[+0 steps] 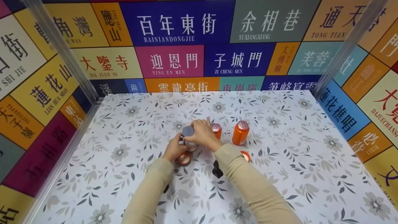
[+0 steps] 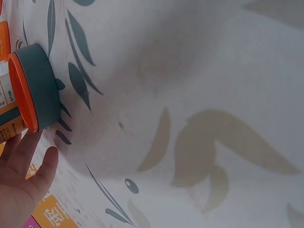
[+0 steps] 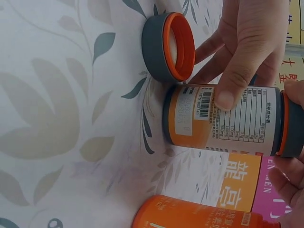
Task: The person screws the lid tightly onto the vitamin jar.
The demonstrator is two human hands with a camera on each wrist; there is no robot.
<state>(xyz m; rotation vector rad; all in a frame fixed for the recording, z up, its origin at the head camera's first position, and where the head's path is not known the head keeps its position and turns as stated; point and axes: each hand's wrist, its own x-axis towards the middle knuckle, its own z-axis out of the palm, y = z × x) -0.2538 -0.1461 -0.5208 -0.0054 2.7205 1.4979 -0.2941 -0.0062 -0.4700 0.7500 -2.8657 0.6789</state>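
An upright supplement jar [image 3: 223,118] has a printed white-and-orange label and a grey lid [image 1: 188,131] with an orange band on top. My left hand [image 1: 175,148] grips the jar's body, its thumb across the label in the right wrist view. From above, my right hand [image 1: 203,133] holds the lid, the fingers round its edge. Close by the jar's base, a loose grey cap [image 3: 154,47] lies with its orange inside facing up. That same cap [image 2: 45,88] shows at the edge of the left wrist view.
Just right of my right hand stands an orange bottle [image 1: 216,130], partly hidden. Another orange bottle [image 1: 241,133] with a shiny patterned top is farther right. A second loose orange-rimmed cap [image 1: 245,155] lies near my right sleeve. Printed panels wall the floral table [image 1: 118,180].
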